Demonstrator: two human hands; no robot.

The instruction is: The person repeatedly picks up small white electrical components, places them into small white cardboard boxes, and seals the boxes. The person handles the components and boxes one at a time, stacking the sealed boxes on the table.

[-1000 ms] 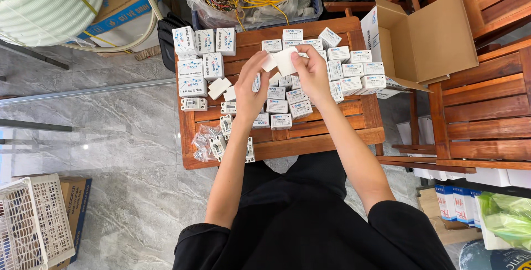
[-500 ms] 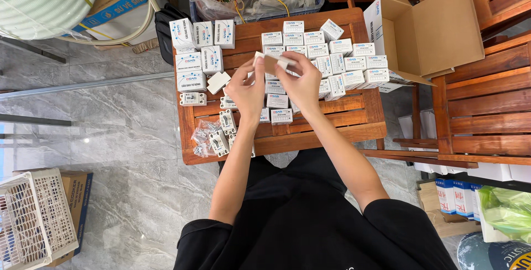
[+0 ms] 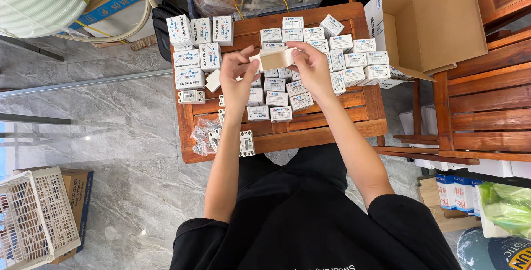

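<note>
White card is what we are gripping: a small carton point(image 3: 277, 58), held level between both hands above the slatted wooden table point(image 3: 310, 132). Our left hand point(image 3: 237, 79) is pinching the carton's left end, fingers closed on it with the thumb underneath, and our right hand point(image 3: 313, 68) is clamping the right end the same way, so both grips are shut on the one box. Its brownish inner side is facing up toward us, and a flap at the left end is sticking out past our left fingertips; we cannot tell whether the carton is filled.

Directly beneath the grip, rows of matching small white boxes point(image 3: 275, 98) are lying flat on the table, touching one another. Just beyond our right hand more of them point(image 3: 359, 60) are sitting in rows, reaching toward an open brown cardboard box point(image 3: 437, 24) that is standing well to the right of the grip. Left of our left hand, larger white boxes point(image 3: 191, 63) are standing upright in a cluster. Nearer to us than the grip, by our left forearm, a white electrical device point(image 3: 246, 143) and some clear plastic bags point(image 3: 203, 135) are lying at the table's near edge. Another white device point(image 3: 191, 97) is resting just left of our left wrist.
</note>
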